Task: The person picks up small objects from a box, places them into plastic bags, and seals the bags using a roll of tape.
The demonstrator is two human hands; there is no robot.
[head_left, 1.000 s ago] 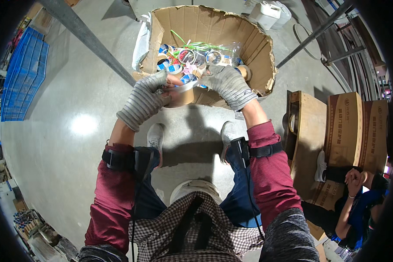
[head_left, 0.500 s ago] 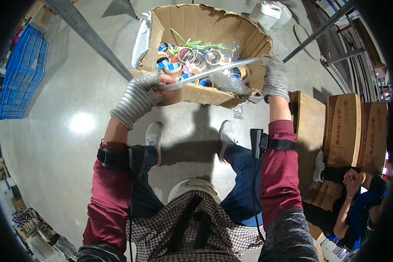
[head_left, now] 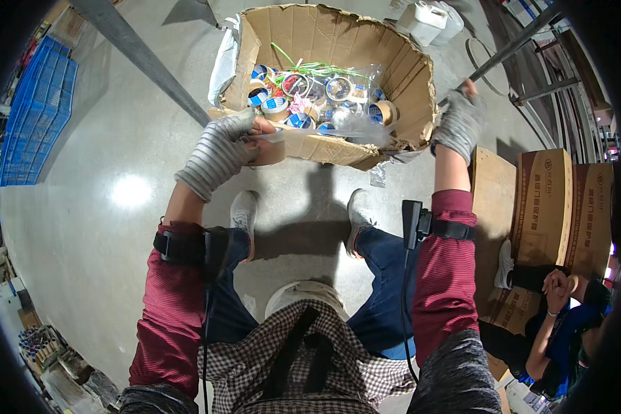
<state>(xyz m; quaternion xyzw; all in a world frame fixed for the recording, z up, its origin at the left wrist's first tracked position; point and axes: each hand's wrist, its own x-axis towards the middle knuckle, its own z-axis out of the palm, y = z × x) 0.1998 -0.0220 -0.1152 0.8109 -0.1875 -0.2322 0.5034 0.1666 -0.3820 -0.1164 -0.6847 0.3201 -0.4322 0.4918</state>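
Observation:
My left hand [head_left: 224, 148], in a grey ribbed glove with bare fingertips, is closed on a tan roll of tape [head_left: 269, 152] at the near left edge of a torn cardboard box [head_left: 331, 148]. From the roll a pale, see-through strip [head_left: 310, 134] trails right along the box's near edge; its far end is blurred. My right hand [head_left: 460, 123], gloved alike, is off to the right of the box, apart from the visible strip. Motion blurs its fingers, and whether they hold anything is unclear. Inside the box lie several tape rolls [head_left: 274, 107], clear plastic film and green straps [head_left: 317, 69].
Grey metal legs slant down left [head_left: 141, 58] and right [head_left: 510, 52] of the box. Blue crates [head_left: 38, 114] stand at far left, white jugs [head_left: 424, 24] behind the box. Brown cartons [head_left: 541, 207] stand at right, where a person sits with clasped hands [head_left: 557, 286].
My right hand has moved right, away from the box. The strip that stretched tautly up to it now hangs lower and shorter. My left hand has stayed in place with the roll of tape.

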